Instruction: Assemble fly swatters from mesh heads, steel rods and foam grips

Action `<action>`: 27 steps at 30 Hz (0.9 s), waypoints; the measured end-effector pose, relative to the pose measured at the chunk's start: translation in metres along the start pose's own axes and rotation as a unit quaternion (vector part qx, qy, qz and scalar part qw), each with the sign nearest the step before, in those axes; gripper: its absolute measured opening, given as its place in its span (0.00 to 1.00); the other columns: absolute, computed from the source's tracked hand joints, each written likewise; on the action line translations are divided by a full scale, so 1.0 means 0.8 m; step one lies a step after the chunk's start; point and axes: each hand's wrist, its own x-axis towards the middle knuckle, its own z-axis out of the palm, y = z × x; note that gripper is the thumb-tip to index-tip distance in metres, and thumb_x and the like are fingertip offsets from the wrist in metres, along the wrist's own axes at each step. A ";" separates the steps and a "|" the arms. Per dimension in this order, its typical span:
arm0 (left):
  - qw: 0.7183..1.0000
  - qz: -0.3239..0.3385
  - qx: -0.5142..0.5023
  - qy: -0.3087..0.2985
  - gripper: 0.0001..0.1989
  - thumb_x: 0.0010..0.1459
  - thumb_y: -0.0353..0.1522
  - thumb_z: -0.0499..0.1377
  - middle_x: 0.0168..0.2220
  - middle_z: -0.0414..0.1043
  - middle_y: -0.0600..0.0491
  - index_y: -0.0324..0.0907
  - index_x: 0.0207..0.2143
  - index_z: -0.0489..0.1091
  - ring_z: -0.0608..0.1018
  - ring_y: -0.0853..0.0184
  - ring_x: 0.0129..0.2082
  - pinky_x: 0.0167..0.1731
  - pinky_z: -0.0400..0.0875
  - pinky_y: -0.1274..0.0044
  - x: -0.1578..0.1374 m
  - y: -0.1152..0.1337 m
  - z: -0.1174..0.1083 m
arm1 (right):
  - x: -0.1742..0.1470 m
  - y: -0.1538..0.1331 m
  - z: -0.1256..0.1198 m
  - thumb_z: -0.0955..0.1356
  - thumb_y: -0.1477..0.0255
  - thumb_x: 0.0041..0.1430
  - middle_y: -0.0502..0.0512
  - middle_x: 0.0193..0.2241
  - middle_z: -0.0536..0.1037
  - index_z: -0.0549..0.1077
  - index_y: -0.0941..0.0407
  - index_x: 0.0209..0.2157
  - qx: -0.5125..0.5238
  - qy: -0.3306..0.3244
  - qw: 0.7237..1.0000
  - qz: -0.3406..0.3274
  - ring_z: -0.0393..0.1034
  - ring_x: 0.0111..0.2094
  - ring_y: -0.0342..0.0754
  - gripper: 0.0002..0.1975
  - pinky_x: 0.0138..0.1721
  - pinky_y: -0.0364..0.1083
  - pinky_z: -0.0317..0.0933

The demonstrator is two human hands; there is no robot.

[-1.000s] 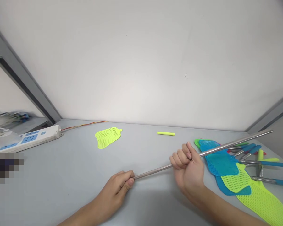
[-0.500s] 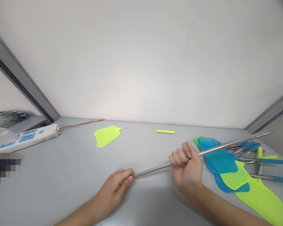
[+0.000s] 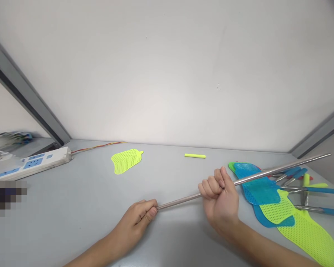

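A thin silver telescopic rod (image 3: 180, 201) slants across the view, rising to the right. My left hand (image 3: 139, 218) is closed around its lower end, which the fingers hide. Farther along, my right hand (image 3: 219, 196) wraps the rod in a fist, palm side showing. Beyond the fist the rod looks thicker and passes over a pile of fly swatters. Behind my hands, a loose yellow-green swatter head (image 3: 126, 161) with a short stub lies flat. A yellow-green handle sleeve (image 3: 195, 155) rests apart from it, farther right.
On the right lie several swatters: a blue swatter head (image 3: 257, 183), a large yellow-green swatter head (image 3: 311, 237) and blue handles (image 3: 325, 190). A white power strip (image 3: 48, 159) with a red-yellow wire (image 3: 97, 148) is at left. A white wall (image 3: 167, 74) stands behind the grey table (image 3: 72, 207).
The rod's far end reaches slightly farther to the right. Both hands keep their grip, the right one shifted a little to the left. The things on the table stay put.
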 end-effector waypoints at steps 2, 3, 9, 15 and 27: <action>1.000 0.001 -0.001 -0.001 0.17 0.58 0.39 0.39 0.19 0.49 0.60 0.42 0.19 0.48 0.58 0.71 0.22 0.24 0.54 0.81 0.000 0.000 0.000 | -0.001 0.001 0.000 0.59 0.63 0.54 0.41 0.10 0.39 0.48 0.57 0.16 -0.001 -0.001 1.000 0.001 0.31 0.13 0.37 0.20 0.14 0.41 0.34; 1.000 0.002 0.000 -0.003 0.17 0.58 0.39 0.38 0.19 0.49 0.60 0.42 0.19 0.48 0.58 0.71 0.22 0.24 0.54 0.80 0.000 0.001 -0.001 | -0.001 0.001 0.000 0.59 0.63 0.54 0.41 0.10 0.39 0.48 0.57 0.16 -0.003 -0.001 1.000 0.000 0.31 0.13 0.37 0.20 0.14 0.41 0.34; 1.000 0.006 0.015 -0.004 0.17 0.58 0.38 0.38 0.19 0.48 0.60 0.42 0.19 0.47 0.57 0.71 0.22 0.24 0.54 0.80 0.000 0.004 -0.001 | -0.002 0.006 -0.003 0.59 0.62 0.54 0.41 0.10 0.39 0.48 0.56 0.16 -0.012 0.002 1.000 0.007 0.31 0.13 0.38 0.20 0.14 0.41 0.34; 1.000 0.012 0.026 -0.002 0.16 0.59 0.37 0.38 0.19 0.50 0.60 0.42 0.19 0.47 0.58 0.71 0.22 0.25 0.54 0.80 0.000 0.000 0.001 | -0.004 0.009 -0.005 0.59 0.62 0.54 0.41 0.10 0.39 0.46 0.56 0.16 -0.034 0.009 0.999 0.008 0.31 0.13 0.38 0.21 0.14 0.41 0.34; 0.999 0.007 0.043 -0.008 0.17 0.59 0.38 0.37 0.19 0.51 0.59 0.42 0.19 0.47 0.59 0.70 0.23 0.26 0.55 0.80 0.001 -0.002 0.002 | -0.007 0.015 -0.009 0.59 0.61 0.54 0.41 0.10 0.39 0.47 0.57 0.15 -0.017 0.020 1.000 0.017 0.30 0.13 0.38 0.21 0.14 0.41 0.34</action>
